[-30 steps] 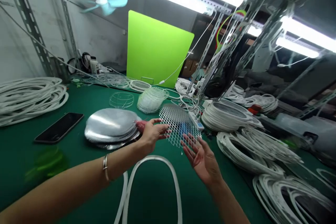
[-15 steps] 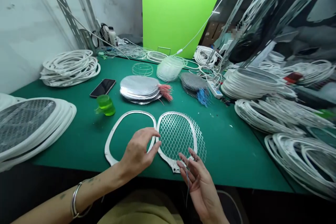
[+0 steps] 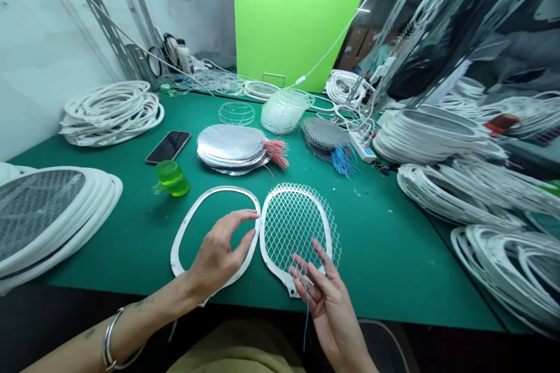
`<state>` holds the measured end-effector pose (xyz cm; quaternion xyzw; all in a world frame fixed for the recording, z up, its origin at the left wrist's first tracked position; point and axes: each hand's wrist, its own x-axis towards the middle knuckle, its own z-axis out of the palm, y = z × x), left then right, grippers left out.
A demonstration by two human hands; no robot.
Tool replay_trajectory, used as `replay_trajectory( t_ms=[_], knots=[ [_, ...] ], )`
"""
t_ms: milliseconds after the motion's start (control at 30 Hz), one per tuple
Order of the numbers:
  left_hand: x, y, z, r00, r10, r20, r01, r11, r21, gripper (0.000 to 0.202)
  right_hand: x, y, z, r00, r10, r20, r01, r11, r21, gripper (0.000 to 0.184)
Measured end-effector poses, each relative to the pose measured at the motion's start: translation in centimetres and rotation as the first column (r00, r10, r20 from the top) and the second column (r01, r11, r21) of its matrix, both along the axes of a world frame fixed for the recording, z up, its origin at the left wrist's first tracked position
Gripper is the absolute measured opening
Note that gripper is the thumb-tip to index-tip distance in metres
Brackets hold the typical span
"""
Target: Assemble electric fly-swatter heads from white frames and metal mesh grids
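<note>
Broadly, a green table [image 3: 385, 256] fills the scene, with a bright green panel [image 3: 297, 11] standing at its far edge. Heaps of white frames [image 3: 437, 134] crowd the right side, a stack of meshed frames [image 3: 52, 215] sits near left, and loose white rings [image 3: 111, 113] lie far left. Mid-table are a silver mesh stack [image 3: 230, 145] (red wires at its right end) and, further right, a grey mesh stack [image 3: 324, 134] with blue wires. Left of these lie a phone [image 3: 168, 147] and a green cup [image 3: 172, 178]. At the near edge an empty frame [image 3: 192, 224] lies flat, touching a mesh-filled frame [image 3: 293, 221] on its right. The left hand [image 3: 216, 256] hovers over the empty frame's right rim, fingers loosely curved and apart, holding nothing. The right hand [image 3: 326, 297] is over the near end of the mesh-filled frame, fingers spread. A thin blue wire [image 3: 305, 315] hangs down beside its palm.
</note>
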<state>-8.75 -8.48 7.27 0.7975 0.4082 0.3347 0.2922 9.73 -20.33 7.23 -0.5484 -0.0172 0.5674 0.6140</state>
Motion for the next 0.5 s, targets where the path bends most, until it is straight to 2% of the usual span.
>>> replay_trajectory(
  t_ms=[167,300,500],
  knots=[
    [0.0,1.2,-0.2,0.999,0.02,0.027,-0.018,0.998,-0.066,0.021,0.5,0.9,-0.9,1.0,-0.003,0.016,0.004,0.998,-0.06,0.088],
    [0.1,1.6,-0.6,0.999,0.018,0.039,-0.013,0.994,-0.112,0.021,0.7,1.4,-0.6,0.999,-0.02,0.03,0.023,0.994,-0.11,0.092],
    [0.4,1.8,-0.5,0.999,0.02,0.048,-0.014,0.992,-0.128,0.02,0.4,1.7,-1.0,0.999,-0.027,0.032,0.03,0.993,-0.113,0.091]
  ],
)
